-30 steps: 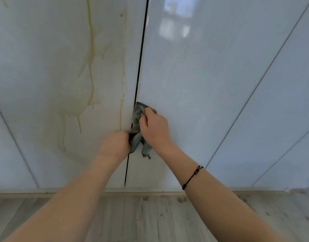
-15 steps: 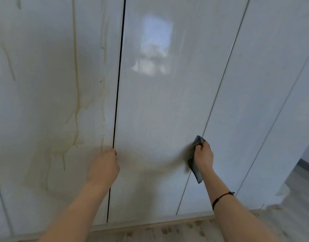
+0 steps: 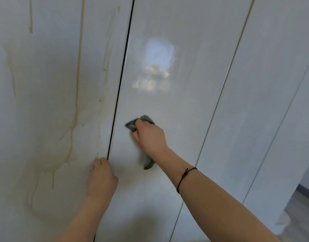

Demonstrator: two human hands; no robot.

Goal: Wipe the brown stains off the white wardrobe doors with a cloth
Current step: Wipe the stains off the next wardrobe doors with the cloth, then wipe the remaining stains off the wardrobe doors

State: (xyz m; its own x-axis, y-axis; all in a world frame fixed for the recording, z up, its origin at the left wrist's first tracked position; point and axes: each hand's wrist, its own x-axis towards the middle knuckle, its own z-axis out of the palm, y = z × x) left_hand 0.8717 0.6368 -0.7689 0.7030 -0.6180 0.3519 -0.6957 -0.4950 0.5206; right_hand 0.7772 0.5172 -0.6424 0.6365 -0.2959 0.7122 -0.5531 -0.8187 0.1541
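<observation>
My right hand (image 3: 150,137) closed on grey cloth (image 3: 131,125), pressing it flat to middle wardrobe door (image 3: 176,102); cloth end hangs below wrist. Black cord bracelet (image 3: 185,175) on right wrist. Left of grip, dark gap (image 3: 120,84) between doors. My left hand (image 3: 101,180) lower left, fingers curled at door edge, holding nothing. Further left, brown stains (image 3: 76,84) run down left door (image 3: 45,67).

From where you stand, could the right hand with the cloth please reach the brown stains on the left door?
Probably yes. The right hand presses the cloth on the middle door, just right of the dark gap; nothing lies between it and the brown stains, though the left hand rests lower at that gap.
</observation>
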